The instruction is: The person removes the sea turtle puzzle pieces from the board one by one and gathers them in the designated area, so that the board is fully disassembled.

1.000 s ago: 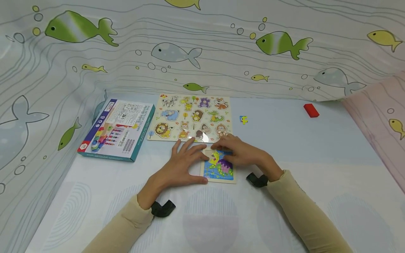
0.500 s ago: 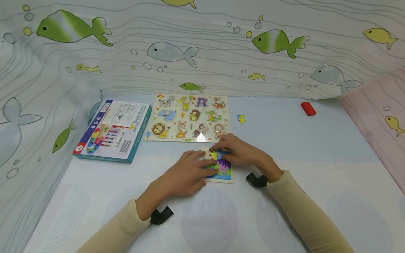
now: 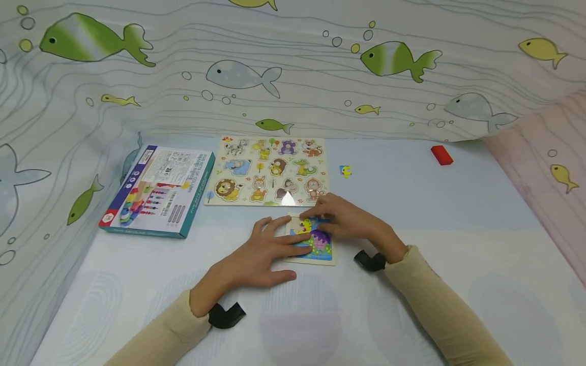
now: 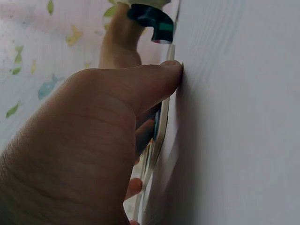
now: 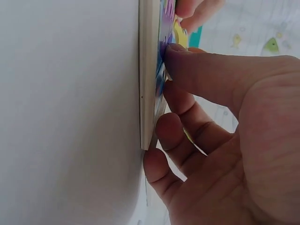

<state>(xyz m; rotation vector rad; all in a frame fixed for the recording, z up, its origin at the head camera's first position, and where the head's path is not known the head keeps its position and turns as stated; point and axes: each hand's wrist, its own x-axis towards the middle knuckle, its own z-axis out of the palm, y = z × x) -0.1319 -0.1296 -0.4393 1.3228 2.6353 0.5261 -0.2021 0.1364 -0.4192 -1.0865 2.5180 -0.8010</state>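
Left hand (image 3: 256, 254): spread, fingertips resting on square, blue-yellow-purple, pale-wood-framed jigsaw (image 3: 324, 249).
Right hand (image 3: 345, 216): fingers bent, thumb on jigsaw; whether pinching anything, cannot tell.
Jigsaw: flat, under both hands.
Technique: steadying it left-handed, pressing evenly seems best.

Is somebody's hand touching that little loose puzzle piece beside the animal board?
No: the loose puzzle piece lies apart, right of the animal puzzle board, while the left hand and right hand touch the small jigsaw.

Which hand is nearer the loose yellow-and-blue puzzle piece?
Right. The right hand is below the puzzle piece in the head view; the left hand is farther down and left.
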